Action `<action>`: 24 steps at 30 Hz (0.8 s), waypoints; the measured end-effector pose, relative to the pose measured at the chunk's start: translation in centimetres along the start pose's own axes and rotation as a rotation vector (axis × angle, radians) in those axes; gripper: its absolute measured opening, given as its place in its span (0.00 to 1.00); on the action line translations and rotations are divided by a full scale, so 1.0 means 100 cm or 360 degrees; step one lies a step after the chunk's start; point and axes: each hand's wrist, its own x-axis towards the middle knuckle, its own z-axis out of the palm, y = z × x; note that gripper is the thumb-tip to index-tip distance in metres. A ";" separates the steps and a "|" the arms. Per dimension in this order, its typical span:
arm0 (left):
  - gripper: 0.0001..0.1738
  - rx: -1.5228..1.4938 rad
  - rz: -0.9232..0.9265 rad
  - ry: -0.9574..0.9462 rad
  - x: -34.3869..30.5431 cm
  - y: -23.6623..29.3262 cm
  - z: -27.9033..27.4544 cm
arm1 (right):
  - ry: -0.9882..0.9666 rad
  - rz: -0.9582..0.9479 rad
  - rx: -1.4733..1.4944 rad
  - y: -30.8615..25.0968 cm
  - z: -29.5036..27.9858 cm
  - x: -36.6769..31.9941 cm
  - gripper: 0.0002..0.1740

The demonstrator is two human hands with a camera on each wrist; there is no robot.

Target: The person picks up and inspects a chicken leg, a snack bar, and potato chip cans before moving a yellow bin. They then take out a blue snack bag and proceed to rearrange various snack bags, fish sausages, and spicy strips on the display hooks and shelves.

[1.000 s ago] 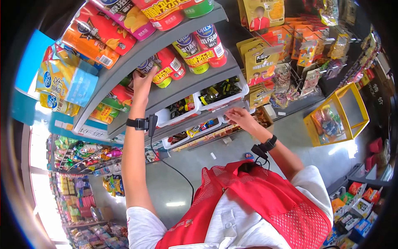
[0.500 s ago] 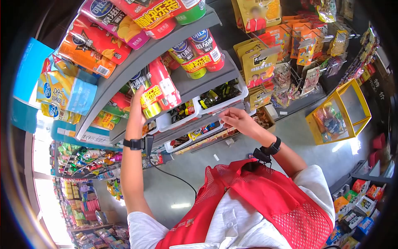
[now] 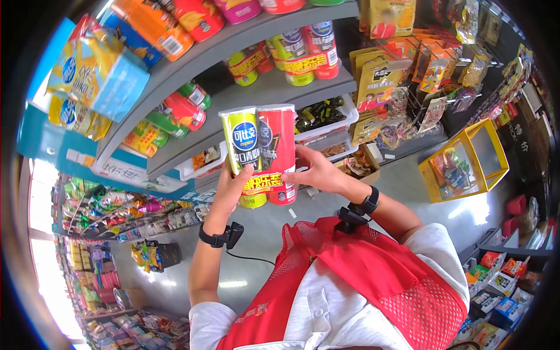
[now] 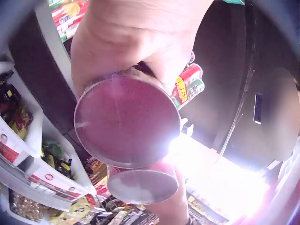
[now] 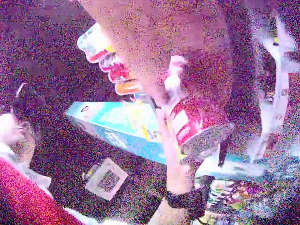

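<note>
Gripping the paired canisters [image 3: 263, 156]: left hand [image 3: 228, 190] green-side; right hand [image 3: 319, 170] red-side.

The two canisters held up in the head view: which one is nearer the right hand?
The red canister, which the right hand holds at its side; the yellow-green canister beside it is held by the left hand instead.

Canister pair [image 3: 269, 153] partly hidden by the hands [image 3: 229, 189] [image 3: 318, 171], blurred in right-wrist view
</note>
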 end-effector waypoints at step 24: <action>0.43 0.0709 0.1367 0.0122 0.015 0.070 -0.044 | 0.0285 -0.1150 -0.0955 -0.054 0.020 0.085 0.39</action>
